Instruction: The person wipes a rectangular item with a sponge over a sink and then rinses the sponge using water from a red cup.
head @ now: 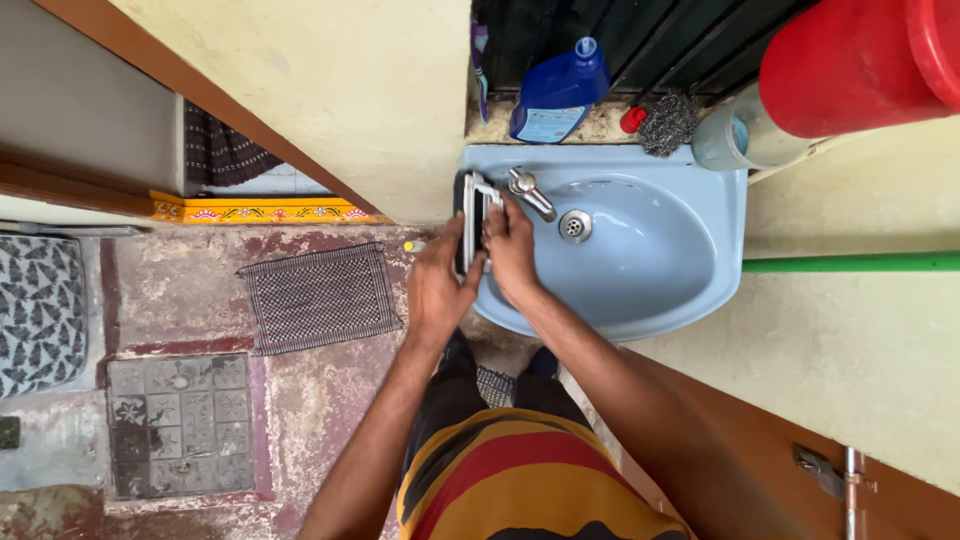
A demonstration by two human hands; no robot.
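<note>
Soap holder (473,222) at the sink's (640,290) left rim, mid-frame, is gripped by both my hands, left hand (436,285) and right hand (510,250) closed around it; I'd judge it needs steadying next.

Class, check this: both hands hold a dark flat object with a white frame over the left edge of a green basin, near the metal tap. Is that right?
Not quite. The head view shows the basin is light blue, not green. The rest stands: the left hand and right hand hold the dark flat object over its left edge, near the metal tap.
</note>
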